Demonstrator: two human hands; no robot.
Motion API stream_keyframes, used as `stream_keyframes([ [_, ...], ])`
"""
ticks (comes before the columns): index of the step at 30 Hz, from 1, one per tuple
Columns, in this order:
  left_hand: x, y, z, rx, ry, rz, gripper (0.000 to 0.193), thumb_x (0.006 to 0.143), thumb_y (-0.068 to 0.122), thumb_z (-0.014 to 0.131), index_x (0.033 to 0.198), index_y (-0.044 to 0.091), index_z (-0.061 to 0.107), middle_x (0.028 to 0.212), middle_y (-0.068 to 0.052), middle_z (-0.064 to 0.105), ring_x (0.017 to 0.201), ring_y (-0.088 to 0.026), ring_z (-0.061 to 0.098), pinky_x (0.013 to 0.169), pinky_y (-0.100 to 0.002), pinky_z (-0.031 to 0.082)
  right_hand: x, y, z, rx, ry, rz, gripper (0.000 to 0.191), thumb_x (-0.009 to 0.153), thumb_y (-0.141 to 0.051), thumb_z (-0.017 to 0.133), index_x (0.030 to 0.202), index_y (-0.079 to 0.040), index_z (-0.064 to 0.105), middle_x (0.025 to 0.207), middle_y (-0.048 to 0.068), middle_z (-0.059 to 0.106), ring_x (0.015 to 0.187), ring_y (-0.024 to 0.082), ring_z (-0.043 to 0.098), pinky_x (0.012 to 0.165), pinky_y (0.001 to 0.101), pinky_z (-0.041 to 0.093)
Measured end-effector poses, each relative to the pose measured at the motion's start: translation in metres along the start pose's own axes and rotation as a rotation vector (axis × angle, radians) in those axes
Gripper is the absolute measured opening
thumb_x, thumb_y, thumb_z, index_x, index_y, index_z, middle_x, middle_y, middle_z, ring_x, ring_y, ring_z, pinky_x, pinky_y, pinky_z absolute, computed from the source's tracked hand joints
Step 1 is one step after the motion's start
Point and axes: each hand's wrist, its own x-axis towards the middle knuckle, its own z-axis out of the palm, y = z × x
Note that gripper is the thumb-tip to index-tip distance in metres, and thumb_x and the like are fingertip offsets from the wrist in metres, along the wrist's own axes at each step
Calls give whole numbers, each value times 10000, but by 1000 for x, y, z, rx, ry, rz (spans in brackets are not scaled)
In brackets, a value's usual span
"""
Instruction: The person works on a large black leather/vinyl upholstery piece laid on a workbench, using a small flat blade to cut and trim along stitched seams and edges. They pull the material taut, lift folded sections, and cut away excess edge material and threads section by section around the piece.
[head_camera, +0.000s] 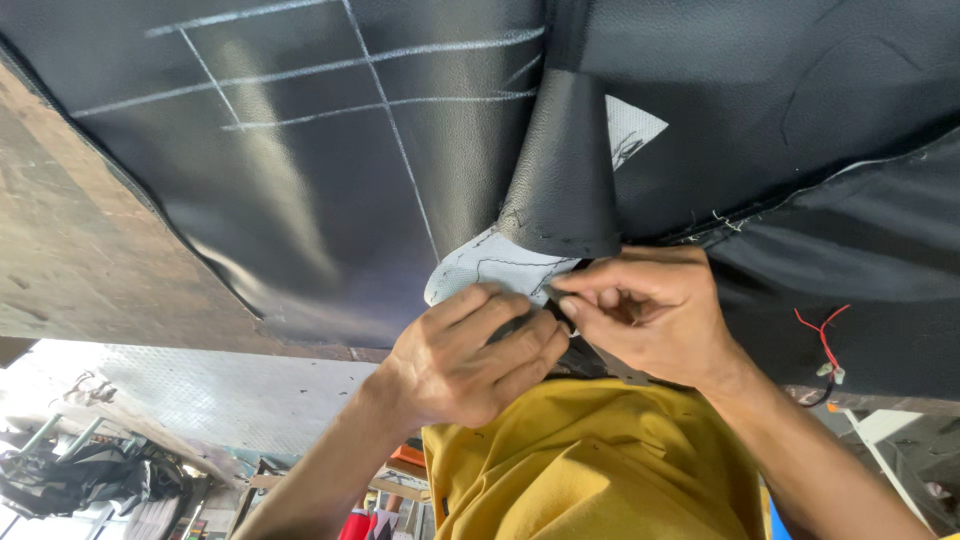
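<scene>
While a large black leather-like sheet with white chalk lines (330, 150) fills the upper frame | small curled black leather piece with pale backing (560, 190) at centre | left hand (470, 355) and right hand (655, 315) pinching its lower edge.

Your hands pinch a folded flap (563, 170) of black grained leatherette, glossy outside with a pale woven cloth backing (480, 262). Around the flap, the big black sheet (300, 200) has the same shiny pebbled finish, with chalky white lines. Left of the sheet lies rough, matt wooden board (70, 250).
</scene>
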Motion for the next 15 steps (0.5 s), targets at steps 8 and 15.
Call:
stream_keyframes([
  [8,1,-2,-2,-5,-4,8,212,848,127,760,1043,47,781,1034,-23,723,983,-194,671,810,-306,506,0,-3,-5,23,-35,1,242,794,89,767,1012,-16,777,681,-39,603,580,-10,459,492,184,349],
  [15,0,-3,-1,-18,13,8,189,872,124,754,1044,44,769,1068,-32,725,1003,-200,667,839,-309,515,3,-3,1,-94,-10,-77,270,804,93,761,1055,-7,769,701,-39,618,585,-14,487,497,184,369],
])
